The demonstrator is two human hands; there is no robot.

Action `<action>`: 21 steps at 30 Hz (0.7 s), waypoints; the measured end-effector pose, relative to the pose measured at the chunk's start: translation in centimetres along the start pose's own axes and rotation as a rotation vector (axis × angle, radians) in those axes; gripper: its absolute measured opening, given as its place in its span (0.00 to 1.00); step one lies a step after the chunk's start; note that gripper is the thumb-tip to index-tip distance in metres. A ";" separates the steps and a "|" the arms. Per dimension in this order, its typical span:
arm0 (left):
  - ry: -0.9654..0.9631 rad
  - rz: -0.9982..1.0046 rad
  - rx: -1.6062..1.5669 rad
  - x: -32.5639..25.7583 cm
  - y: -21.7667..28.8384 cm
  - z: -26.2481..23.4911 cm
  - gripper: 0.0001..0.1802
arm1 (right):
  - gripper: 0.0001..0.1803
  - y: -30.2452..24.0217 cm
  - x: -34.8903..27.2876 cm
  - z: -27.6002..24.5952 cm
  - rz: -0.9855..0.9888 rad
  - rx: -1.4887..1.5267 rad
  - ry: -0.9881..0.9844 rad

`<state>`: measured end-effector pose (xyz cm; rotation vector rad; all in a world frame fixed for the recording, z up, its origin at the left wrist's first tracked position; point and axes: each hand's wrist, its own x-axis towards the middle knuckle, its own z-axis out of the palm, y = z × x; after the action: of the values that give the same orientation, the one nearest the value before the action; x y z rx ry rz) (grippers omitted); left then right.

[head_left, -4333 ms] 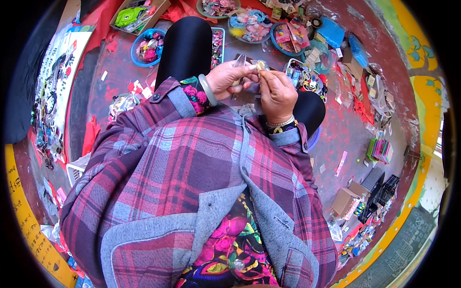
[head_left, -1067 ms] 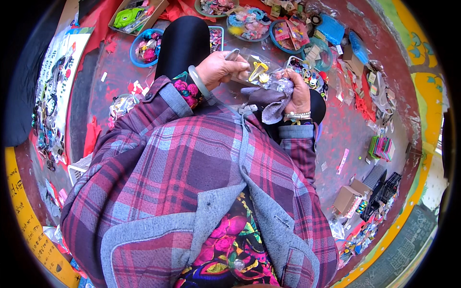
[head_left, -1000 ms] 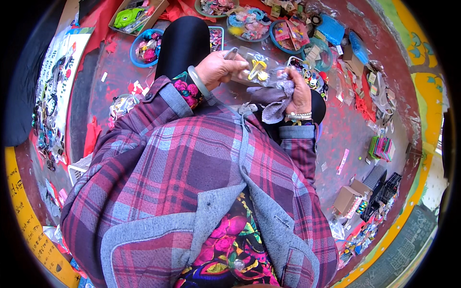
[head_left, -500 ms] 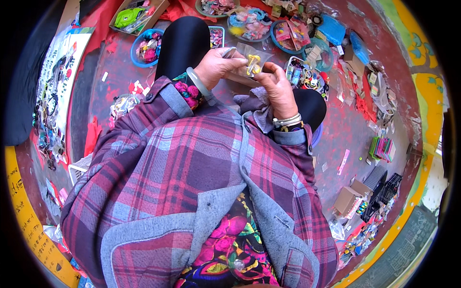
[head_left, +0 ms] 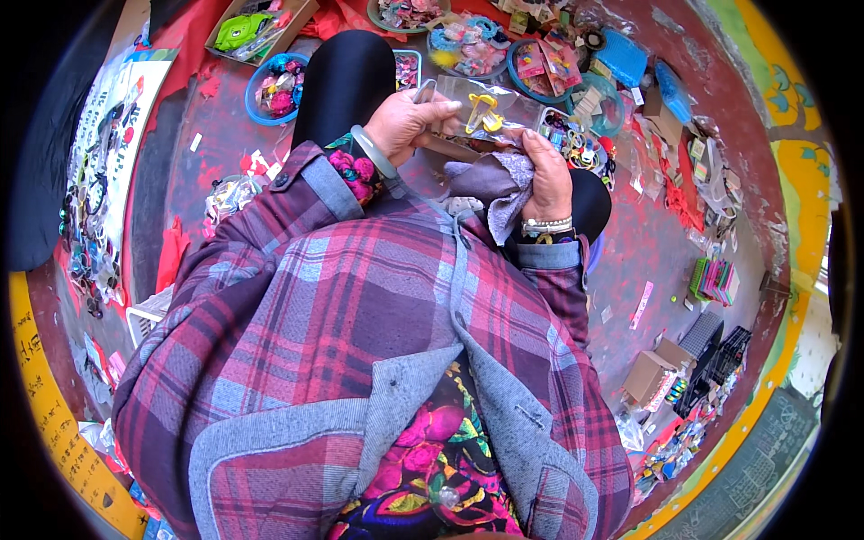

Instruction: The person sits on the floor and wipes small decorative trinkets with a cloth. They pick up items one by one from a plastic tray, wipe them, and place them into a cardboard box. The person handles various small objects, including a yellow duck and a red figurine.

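Observation:
My left hand (head_left: 409,121) grips one end of a clear plastic packet (head_left: 477,103) that holds a small yellow item (head_left: 483,114). My right hand (head_left: 543,171) holds the packet's other end, with a grey-purple cloth (head_left: 499,184) bunched under its fingers. Both hands are raised above my lap, over my black-clad knees (head_left: 346,76). A pale green bangle circles my left wrist and a beaded bracelet my right.
On the red floor ahead lie round trays of small colourful trinkets (head_left: 274,85), blue lids (head_left: 621,58) and loose packets. A cardboard box (head_left: 650,376) and black baskets (head_left: 724,346) sit at the right. A sheet covered with small items (head_left: 99,180) lies at the left.
The hands drew together near my lap, then rose again. The packet with the yellow item is now stretched between them, and the cloth shows under my right hand once more.

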<state>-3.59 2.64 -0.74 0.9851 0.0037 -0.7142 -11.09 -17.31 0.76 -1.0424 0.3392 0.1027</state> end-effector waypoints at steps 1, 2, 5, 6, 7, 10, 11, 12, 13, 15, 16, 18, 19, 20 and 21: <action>-0.005 -0.009 -0.001 0.0 0.0 0.0 0.06 | 0.14 0.1 0.1 -0.2 -0.004 0.038 -0.023; -0.009 -0.019 -0.003 0.1 -0.1 0.0 0.06 | 0.14 0.3 0.1 -0.4 -0.008 0.073 -0.027; -0.030 -0.033 -0.029 0.2 -0.3 -0.2 0.06 | 0.14 0.6 0.2 -0.3 -0.026 0.146 -0.040; -0.039 -0.036 -0.042 0.3 -0.3 -0.3 0.06 | 0.14 0.6 0.2 -0.2 -0.035 0.148 -0.042; -0.052 -0.032 -0.040 0.3 -0.4 -0.5 0.06 | 0.14 0.5 0.2 -0.1 -0.045 0.151 -0.044; -0.065 -0.037 -0.028 0.4 -0.3 -0.7 0.06 | 0.11 0.4 0.2 0.0 -0.030 0.087 0.026; -0.052 -0.051 -0.019 0.3 -0.2 -0.6 0.06 | 0.10 0.4 0.2 -0.1 -0.032 0.079 0.025; -0.039 -0.065 -0.009 0.1 0.0 -0.4 0.06 | 0.10 0.4 0.3 -0.3 -0.034 0.072 0.025; -0.043 -0.078 -0.029 -0.1 0.3 -0.1 0.06 | 0.09 0.5 0.4 -0.5 -0.036 0.064 0.025; -0.051 -0.105 -0.068 -0.4 0.7 0.4 0.07 | 0.08 0.4 0.3 -0.7 -0.024 0.071 0.017; -0.063 -0.119 -0.083 -0.3 0.7 0.4 0.07 | 0.07 0.4 0.2 -0.8 -0.017 0.075 0.011; -0.088 -0.148 -0.113 -0.1 0.5 0.4 0.09 | 0.07 0.5 0.2 -0.5 -0.011 0.057 0.026; -0.117 -0.153 -0.096 0.1 0.2 0.0 0.09 | 0.06 0.3 0.1 -0.4 0.002 0.045 0.032; -0.147 -0.158 -0.079 0.4 -0.1 -0.4 0.10 | 0.05 0.3 0.0 -0.2 0.014 0.033 0.038; -0.177 -0.164 -0.063 0.6 -0.4 -0.8 0.11 | 0.05 0.5 0.1 -0.2 -0.122 -0.114 0.106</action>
<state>-3.12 2.78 -1.62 0.8653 -0.0479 -0.9448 -11.19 -17.25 0.23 -1.1812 0.3683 -0.0441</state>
